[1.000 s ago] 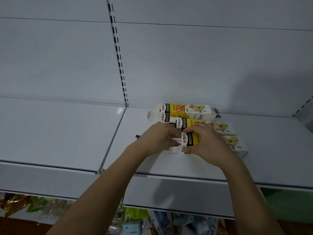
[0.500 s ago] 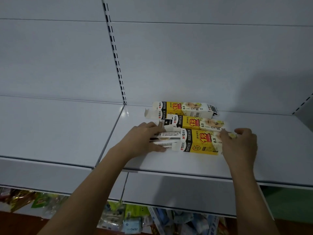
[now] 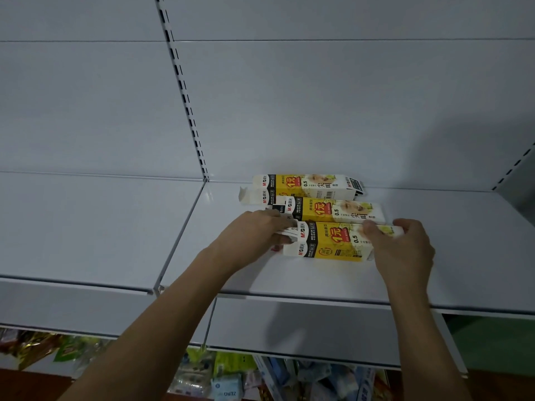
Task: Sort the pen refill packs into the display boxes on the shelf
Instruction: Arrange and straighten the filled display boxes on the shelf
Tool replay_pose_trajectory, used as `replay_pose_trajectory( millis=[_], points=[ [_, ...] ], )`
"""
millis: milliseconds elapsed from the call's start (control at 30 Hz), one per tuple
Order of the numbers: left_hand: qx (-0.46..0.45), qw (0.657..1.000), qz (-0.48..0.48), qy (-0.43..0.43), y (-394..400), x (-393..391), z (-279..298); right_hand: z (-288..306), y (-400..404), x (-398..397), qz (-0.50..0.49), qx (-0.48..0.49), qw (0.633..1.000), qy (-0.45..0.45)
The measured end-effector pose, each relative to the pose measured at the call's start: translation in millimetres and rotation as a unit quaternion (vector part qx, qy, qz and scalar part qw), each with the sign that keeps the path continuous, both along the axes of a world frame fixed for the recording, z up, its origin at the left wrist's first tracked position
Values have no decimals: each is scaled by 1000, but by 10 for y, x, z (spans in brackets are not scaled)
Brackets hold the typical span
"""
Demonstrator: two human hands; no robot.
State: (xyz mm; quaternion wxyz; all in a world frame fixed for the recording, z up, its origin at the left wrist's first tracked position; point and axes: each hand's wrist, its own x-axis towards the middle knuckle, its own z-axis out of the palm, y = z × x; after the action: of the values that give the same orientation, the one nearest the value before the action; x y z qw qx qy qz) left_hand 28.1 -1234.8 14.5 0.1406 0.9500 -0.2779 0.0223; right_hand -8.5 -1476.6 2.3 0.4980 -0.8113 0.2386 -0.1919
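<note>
Three long yellow, white and black display boxes lie side by side on the white shelf [image 3: 318,279]. The front box [image 3: 333,241] is nearest me, the middle box [image 3: 333,211] lies behind it, and the back box [image 3: 307,185] rests against the wall. My left hand [image 3: 254,235] grips the white refill packs [image 3: 289,231] at the front box's open left end. The right end of that box is held by my right hand [image 3: 402,247], thumb on top.
A slotted upright [image 3: 185,96] divides the back panel. Another white shelf section [image 3: 86,224] lies to the left. Below the shelf edge, coloured packaged goods [image 3: 225,380] fill the lower shelf.
My right hand slid from the box's left part to its right end, uncovering the yellow front box. My left hand stayed at the open left end with the packs.
</note>
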Motion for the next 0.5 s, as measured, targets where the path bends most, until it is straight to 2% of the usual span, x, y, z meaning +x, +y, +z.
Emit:
replay_pose_trajectory(
  millis=[167, 333, 500],
  points=[
    [-28, 999, -16, -7, -43, -95, -122, 19, -11, -11, 4, -8, 1000, 3],
    [-181, 976, 21, 120, 109, -104, -115, 5, -18, -10, 7, 4, 1000, -2],
    [-87, 995, 30, 41, 293, -116, -137, -8, -29, 2, 5, 6, 1000, -7]
  ],
)
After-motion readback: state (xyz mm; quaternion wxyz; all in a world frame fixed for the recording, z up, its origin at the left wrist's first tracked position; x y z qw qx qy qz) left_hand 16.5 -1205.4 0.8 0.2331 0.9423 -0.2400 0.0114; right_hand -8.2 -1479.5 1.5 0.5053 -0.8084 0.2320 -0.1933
